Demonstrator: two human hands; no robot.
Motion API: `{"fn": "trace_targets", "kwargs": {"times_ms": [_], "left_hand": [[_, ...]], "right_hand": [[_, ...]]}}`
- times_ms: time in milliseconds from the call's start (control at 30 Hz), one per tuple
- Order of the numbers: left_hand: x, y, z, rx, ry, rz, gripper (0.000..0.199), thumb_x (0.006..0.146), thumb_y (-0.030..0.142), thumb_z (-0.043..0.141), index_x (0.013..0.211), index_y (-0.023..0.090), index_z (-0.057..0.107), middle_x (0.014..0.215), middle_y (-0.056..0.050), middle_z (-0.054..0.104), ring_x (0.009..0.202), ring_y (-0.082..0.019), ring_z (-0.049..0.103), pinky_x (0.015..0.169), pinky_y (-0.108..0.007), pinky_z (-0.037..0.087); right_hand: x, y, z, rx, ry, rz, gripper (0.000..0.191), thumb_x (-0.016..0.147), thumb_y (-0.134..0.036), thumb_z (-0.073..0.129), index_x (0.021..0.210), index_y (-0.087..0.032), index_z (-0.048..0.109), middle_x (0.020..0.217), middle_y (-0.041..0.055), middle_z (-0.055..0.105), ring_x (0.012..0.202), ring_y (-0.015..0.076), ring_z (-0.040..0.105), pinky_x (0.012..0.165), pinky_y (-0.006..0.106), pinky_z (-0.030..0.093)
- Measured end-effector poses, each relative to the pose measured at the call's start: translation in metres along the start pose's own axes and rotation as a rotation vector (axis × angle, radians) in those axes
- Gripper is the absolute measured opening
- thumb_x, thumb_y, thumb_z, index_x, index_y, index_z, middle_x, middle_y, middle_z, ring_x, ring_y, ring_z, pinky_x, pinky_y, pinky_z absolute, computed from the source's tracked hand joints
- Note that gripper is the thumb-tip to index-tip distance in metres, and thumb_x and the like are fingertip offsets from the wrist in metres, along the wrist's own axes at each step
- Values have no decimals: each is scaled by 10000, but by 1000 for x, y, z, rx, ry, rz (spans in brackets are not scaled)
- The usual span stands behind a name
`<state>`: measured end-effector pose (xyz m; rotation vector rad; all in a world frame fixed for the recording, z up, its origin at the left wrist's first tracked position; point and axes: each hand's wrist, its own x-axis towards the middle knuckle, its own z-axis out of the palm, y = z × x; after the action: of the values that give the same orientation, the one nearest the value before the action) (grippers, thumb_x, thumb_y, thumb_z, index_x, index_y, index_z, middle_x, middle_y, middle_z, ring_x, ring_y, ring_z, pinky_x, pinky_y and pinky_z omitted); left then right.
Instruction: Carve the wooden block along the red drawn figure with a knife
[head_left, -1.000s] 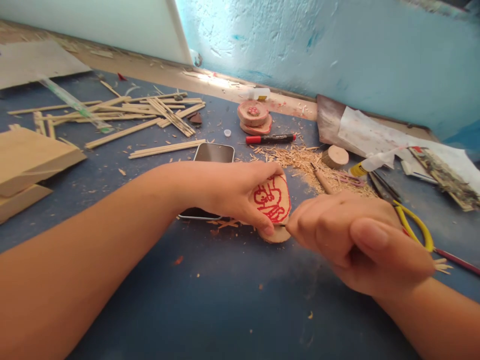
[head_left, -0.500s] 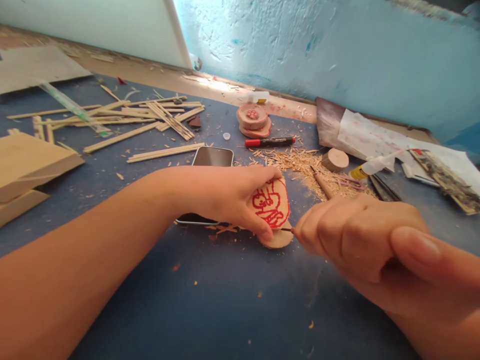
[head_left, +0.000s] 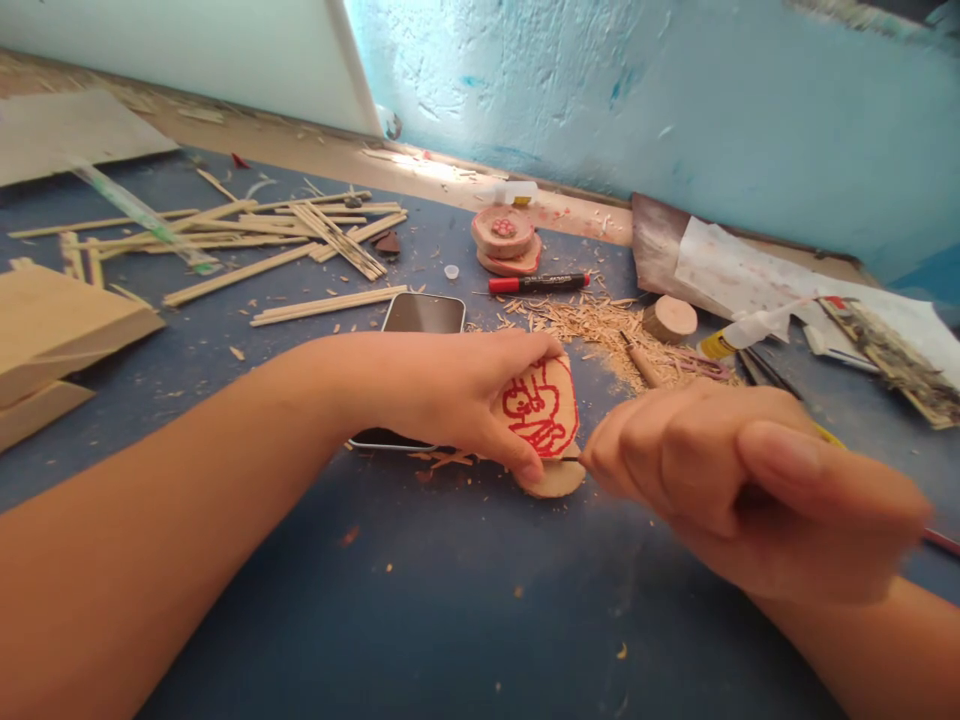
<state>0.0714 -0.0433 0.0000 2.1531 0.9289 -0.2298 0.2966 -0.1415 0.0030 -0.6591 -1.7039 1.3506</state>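
Observation:
My left hand (head_left: 469, 390) is closed around a small pale wooden piece (head_left: 559, 405) with a red line drawing on its face, thumb along its lower edge. Another rounded pale wood slice (head_left: 556, 484) shows just beneath it. My right hand (head_left: 720, 475) makes a fist around a carving tool. Only the tool's thin dark metal tip (head_left: 570, 459) shows, pointing left against the lower edge of the drawn-on piece; the fist hides the handle. A smartphone (head_left: 426, 314) lies partly under my left wrist.
Wood shavings (head_left: 577, 325) surround a second carving tool (head_left: 639, 360) and a round wood block (head_left: 670, 319). Behind are a red marker (head_left: 538, 284), stacked carved discs (head_left: 505, 238) and a glue bottle (head_left: 739, 335). Wooden sticks (head_left: 285, 235) and a wood block (head_left: 67, 320) lie left.
My right hand has shifted slightly left and its wrist has turned, while the tool tip stays at the wood's lower edge. My left hand keeps its grip almost unmoved.

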Motion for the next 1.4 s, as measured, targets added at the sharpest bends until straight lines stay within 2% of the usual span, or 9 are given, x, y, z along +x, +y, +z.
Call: {"fn": "trace_targets", "kwargs": {"times_ms": [200,400,533,733,833,967,1100,1167,1400], "left_hand": [[3,-6,2,-35,19,61,1145,792,764,917,1723,278,461,1568,-96,738,1372,-367,712,1084,-362,558],[4,-5,5,-41,73,86,1065,762,742,907,1659,293,548,1580,-85,732,1345,-371,725,1071,-387,569],[2,-4,6,-38,74,79,1121,772,745,883,1710,263,502,1740,-115,625,1494,-392,654,1184,-416,534],[3,-12,7,-71,97,161,1055,787,607,924,1702,258,531,1584,-89,745,1398,-344,723,1141,-381,575],[2,-15,6,-35,146,218,1026,809,537,921,1722,258,544,1671,-93,689,1509,-343,667,1256,-383,526],[0,-16,7,-42,184,238,1000,826,474,905,1737,261,552,1728,-88,649,1555,-332,647,1315,-384,496],[1,-20,7,-81,173,236,998,814,491,907,1725,271,562,1717,-83,663,1521,-326,681,1288,-391,530],[2,-22,7,-98,169,225,995,803,497,907,1714,278,573,1712,-82,667,1524,-339,680,1277,-402,538],[3,-23,8,-136,164,181,1041,760,575,977,1689,290,605,1691,-76,685,1516,-347,684,1276,-408,531]], "right_hand": [[-11,-14,3,-168,15,35,570,1255,-422,377,725,-212,392,558,-29,369,571,146,445,685,349,503],[-17,13,10,-31,-64,-134,612,1262,-494,429,711,-237,355,600,-55,297,529,124,276,601,351,325],[-7,22,10,112,28,-101,595,1156,-438,580,640,-224,376,543,-48,308,501,114,294,578,343,281],[12,22,-15,320,33,96,569,1126,-382,549,590,-219,450,526,-26,352,476,121,333,519,315,342],[13,17,-27,163,56,145,551,1150,-426,565,644,-220,632,574,16,530,542,165,530,554,325,475],[9,2,-43,-167,73,286,482,1196,-482,598,874,-208,828,891,87,801,831,227,787,738,333,673],[5,-14,-63,-490,-51,396,410,1121,-576,731,958,-227,869,610,7,652,503,126,536,425,235,377],[3,-19,-72,-520,-119,435,374,1059,-587,812,977,-232,898,521,-27,556,447,98,396,388,236,238],[-2,-20,-83,-806,-336,419,316,1095,-506,760,1062,-263,959,755,22,825,557,128,651,503,257,448]]}}
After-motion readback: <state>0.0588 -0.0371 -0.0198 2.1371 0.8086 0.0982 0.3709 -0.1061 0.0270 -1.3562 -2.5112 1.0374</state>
